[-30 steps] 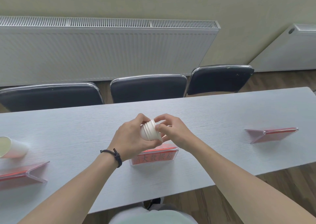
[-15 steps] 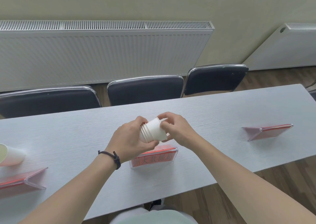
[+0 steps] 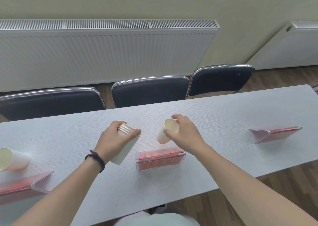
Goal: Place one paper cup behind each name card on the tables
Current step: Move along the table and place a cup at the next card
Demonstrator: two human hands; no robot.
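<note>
My left hand (image 3: 112, 140) grips a stack of white paper cups (image 3: 125, 148), rims pointing away from me, above the grey table (image 3: 223, 115). My right hand (image 3: 185, 132) holds a single paper cup (image 3: 166, 132) by its rim, mouth up, tilted, just behind the middle red name card (image 3: 160, 160); whether its base touches the table is unclear. Another cup (image 3: 12, 159) stands behind the left name card (image 3: 25, 185). A third name card (image 3: 275, 133) sits at the right with no cup behind it.
Three dark chairs (image 3: 150, 91) are pushed in along the table's far edge, with a white radiator (image 3: 103, 53) behind them. The table's near edge runs close to my body, with wooden floor (image 3: 284, 188) at the right.
My hands have parted: the right hand pulled one cup off the stack and moved right with it, turning it mouth up. The left hand moved left with the stack.
</note>
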